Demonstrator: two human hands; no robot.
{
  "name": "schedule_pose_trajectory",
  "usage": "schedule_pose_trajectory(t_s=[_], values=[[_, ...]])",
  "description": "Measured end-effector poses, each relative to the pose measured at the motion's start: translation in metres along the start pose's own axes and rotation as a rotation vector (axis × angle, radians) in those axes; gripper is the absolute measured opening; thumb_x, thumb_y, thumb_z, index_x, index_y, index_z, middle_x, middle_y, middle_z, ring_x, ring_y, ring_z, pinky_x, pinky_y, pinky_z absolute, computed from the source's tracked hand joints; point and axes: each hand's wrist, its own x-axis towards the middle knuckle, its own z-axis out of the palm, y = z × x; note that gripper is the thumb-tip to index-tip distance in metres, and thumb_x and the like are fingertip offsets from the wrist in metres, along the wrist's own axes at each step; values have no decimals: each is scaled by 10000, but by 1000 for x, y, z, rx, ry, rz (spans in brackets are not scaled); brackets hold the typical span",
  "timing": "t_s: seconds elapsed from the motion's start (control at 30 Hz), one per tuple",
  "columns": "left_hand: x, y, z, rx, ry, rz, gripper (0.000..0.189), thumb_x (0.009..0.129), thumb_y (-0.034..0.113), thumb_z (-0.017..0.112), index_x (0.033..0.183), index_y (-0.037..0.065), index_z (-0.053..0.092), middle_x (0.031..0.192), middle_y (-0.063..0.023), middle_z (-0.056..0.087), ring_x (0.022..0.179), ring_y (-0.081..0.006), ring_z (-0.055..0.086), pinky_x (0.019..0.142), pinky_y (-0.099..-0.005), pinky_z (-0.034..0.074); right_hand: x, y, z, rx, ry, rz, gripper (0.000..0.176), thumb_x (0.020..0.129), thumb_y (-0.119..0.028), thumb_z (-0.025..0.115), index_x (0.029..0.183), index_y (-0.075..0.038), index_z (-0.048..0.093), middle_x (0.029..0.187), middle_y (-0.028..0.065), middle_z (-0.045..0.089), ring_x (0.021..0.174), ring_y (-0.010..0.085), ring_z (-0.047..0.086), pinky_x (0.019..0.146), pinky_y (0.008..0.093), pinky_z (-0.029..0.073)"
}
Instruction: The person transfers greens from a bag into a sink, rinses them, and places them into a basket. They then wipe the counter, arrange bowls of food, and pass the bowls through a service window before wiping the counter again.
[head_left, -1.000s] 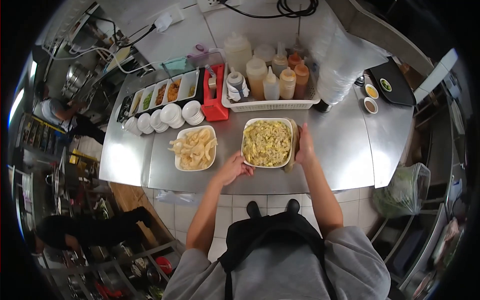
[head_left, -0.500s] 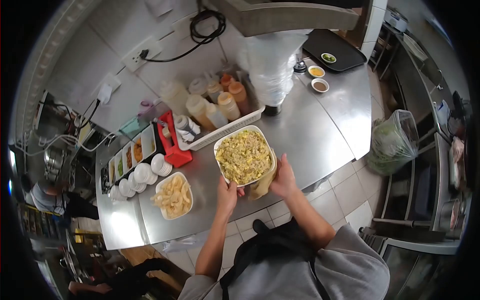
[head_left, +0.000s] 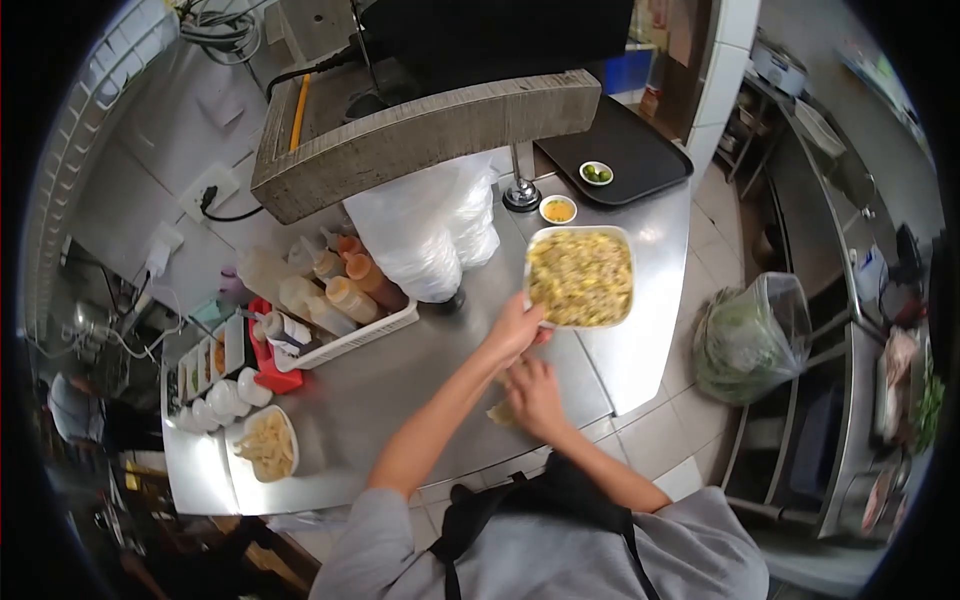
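Note:
My left hand [head_left: 518, 330] grips the lower left corner of a square white bowl [head_left: 577, 328], held over the right part of the steel counter. A chopped yellow-and-brown food [head_left: 580, 275] fills it nearly to the rim. Below the left wrist, my right hand [head_left: 537, 397] is closed on a tan cloth [head_left: 502, 412], of which only a small part shows. Just beyond the bowl stands a small cup of orange sauce [head_left: 558, 209]. Further back, a small dish of green citrus [head_left: 596, 173] rests on a black tray [head_left: 640, 160].
Squeeze bottles [head_left: 350, 298] fill a white basket [head_left: 355, 343]. Plastic bags [head_left: 430, 225] hang under a metal shelf [head_left: 430, 140]. A bowl of pale crisps [head_left: 265, 447] and stacked white dishes [head_left: 225, 400] are at left. A bag of greens [head_left: 750, 340] stands right of the counter [head_left: 430, 400].
The filled bowl has moved right and away from me, now in my left hand only. My right hand has left its side, taking the cloth lower. The camera view has shifted right.

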Motion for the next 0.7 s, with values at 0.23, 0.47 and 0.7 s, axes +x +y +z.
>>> schedule_pose_trajectory(t_s=[0.23, 0.47, 0.7], values=[[148, -43, 91, 76, 145, 42, 276, 822, 112, 491, 1003, -78, 405, 654, -138, 568, 425, -188, 542, 378, -319, 430, -7, 0, -8, -12, -308, -95, 356, 745, -215, 549, 1057, -44, 535, 1103, 153, 493, 1024, 336, 428, 808, 436, 352], [165, -42, 101, 124, 217, -27, 304, 836, 157, 473, 988, -95, 394, 643, -151, 579, 457, -199, 580, 389, -313, 450, 0, -4, -16, 269, -311, 146, 383, 755, -283, 563, 1067, -61, 546, 1116, 125, 530, 1072, 313, 437, 815, 439, 356], [135, -33, 73, 73, 45, -176, 316, 862, 158, 322, 1099, -49, 346, 840, -211, 569, 570, -205, 592, 472, -277, 478, -2, 16, 5, 150, -145, -97, 371, 723, -257, 587, 1029, -49, 557, 1069, 135, 540, 1020, 342, 444, 809, 433, 359]])
